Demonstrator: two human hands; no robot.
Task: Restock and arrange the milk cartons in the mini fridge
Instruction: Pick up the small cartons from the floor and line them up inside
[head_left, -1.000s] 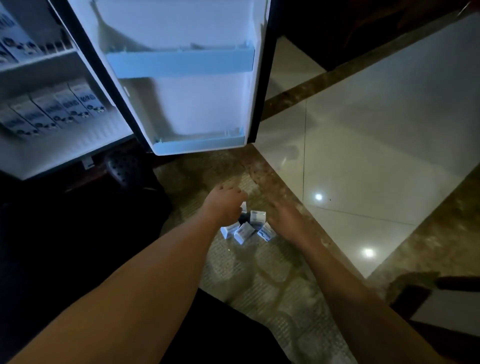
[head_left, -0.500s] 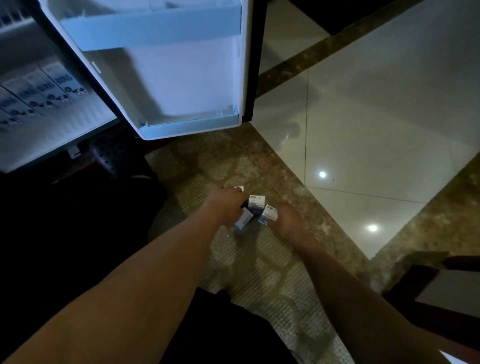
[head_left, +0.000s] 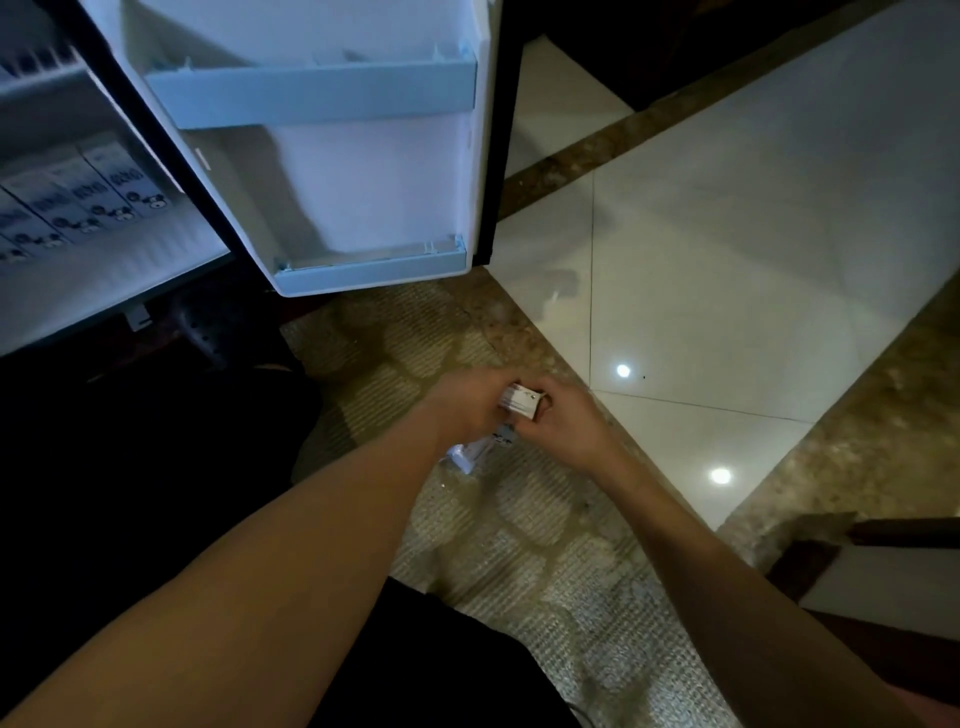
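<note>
Both my hands meet over the patterned rug. My left hand (head_left: 467, 405) and my right hand (head_left: 569, 423) grip a small bunch of white milk cartons (head_left: 522, 404) between them; only the top one shows clearly. Another carton (head_left: 470, 454) pokes out below my left hand, near the rug; whether it is held is unclear. The mini fridge (head_left: 67, 291) stands open at the upper left, with several cartons (head_left: 83, 200) lined up on its lower shelf. Its door (head_left: 363, 171) swings open toward me, with both door racks bare.
A patterned rug (head_left: 519, 545) covers the floor under my arms. Glossy white tiles (head_left: 727, 249) with brown marble borders spread to the right. A dark perforated shoe (head_left: 218, 332) lies below the fridge. Dark wooden furniture (head_left: 883, 587) stands at the right edge.
My hands have closed together and gathered the cartons that lay scattered on the rug, lifting them a little. The view has shifted slightly, showing more of the fridge door.
</note>
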